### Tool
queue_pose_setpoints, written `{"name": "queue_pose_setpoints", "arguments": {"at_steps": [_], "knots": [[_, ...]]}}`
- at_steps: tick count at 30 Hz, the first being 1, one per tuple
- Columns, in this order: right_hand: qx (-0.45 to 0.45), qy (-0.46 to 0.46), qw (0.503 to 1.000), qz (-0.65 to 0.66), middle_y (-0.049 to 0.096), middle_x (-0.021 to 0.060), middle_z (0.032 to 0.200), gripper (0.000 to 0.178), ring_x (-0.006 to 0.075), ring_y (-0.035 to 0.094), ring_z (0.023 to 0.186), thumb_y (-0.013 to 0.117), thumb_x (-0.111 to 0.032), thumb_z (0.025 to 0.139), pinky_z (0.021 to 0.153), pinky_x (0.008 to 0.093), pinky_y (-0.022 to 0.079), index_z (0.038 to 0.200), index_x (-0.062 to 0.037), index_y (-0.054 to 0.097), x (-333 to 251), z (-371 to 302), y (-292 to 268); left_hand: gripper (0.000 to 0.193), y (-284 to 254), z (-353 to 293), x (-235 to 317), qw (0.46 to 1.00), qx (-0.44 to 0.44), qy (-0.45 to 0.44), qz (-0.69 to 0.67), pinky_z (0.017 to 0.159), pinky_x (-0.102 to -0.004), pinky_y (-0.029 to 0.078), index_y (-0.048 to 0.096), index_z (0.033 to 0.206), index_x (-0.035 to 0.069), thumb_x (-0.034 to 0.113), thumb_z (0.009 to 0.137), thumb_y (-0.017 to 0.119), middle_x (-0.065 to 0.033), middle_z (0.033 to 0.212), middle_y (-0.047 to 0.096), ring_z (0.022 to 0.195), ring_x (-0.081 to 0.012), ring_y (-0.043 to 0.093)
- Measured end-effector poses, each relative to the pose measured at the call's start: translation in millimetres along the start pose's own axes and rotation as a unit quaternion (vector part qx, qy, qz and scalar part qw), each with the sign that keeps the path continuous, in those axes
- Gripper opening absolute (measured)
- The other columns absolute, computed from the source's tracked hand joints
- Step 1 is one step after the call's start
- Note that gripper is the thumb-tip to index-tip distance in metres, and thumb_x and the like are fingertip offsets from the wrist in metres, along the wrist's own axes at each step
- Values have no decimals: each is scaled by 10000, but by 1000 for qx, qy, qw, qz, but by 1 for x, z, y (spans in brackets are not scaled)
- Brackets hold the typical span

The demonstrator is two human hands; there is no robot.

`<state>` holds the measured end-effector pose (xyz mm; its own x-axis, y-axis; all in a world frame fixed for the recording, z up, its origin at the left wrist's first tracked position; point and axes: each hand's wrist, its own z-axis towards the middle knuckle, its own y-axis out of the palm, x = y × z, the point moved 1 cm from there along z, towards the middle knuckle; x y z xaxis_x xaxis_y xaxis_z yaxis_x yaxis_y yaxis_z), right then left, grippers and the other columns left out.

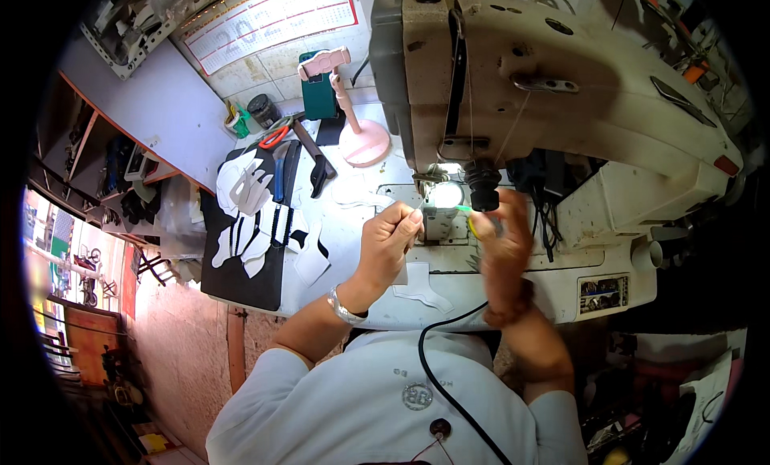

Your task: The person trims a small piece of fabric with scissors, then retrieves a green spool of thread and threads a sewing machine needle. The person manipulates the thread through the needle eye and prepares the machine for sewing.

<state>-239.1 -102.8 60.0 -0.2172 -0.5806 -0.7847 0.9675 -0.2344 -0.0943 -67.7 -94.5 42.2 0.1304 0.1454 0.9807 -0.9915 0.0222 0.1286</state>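
Observation:
A beige sewing machine (513, 104) looms over the bench, its lamp lighting the needle area. Just left of the needle area, my left hand (389, 242) is closed in a pinch, with a thin pale thread (419, 207) at the fingertips. My right hand (507, 244), smeared by motion, is raised on the right beside the machine's black knob (484, 194). Its fingers curl round what look like small scissors (474, 228) with a yellow-and-green handle; pointed metal blades show below the hand. Pale cut pieces (423, 295) lie on the bench beneath my left hand.
Further left, several white cut pieces (245, 188) lie on a black mat (241, 287). Behind them are orange-handled scissors (274, 136), a pink phone stand (365, 146) and a dark green box (319, 97). A black cable (429, 345) hangs across my front.

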Motion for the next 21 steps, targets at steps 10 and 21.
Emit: {"name": "queue_pose_setpoints", "arguments": {"at_steps": [10, 21], "knots": [[27, 48, 998, -7, 532, 86, 923, 209, 234, 520, 837, 671, 67, 633, 732, 316, 438, 783, 2, 540, 41, -9, 37, 85, -20, -4, 3, 983, 7, 103, 153, 564, -209, 387, 632, 834, 51, 126, 831, 671, -9, 818, 575, 670, -71, 493], [-17, 37, 999, -16, 519, 77, 875, 159, 235, 508, 801, 651, 56, 649, 715, 327, 433, 739, -19, 544, 38, 3, 31, 166, -13, 8, 29, 841, -129, 384, 358, 689, -314, 480, 632, 768, 97, 86, 653, 752, -42, 1047, 648, 827, -235, 579]]}}
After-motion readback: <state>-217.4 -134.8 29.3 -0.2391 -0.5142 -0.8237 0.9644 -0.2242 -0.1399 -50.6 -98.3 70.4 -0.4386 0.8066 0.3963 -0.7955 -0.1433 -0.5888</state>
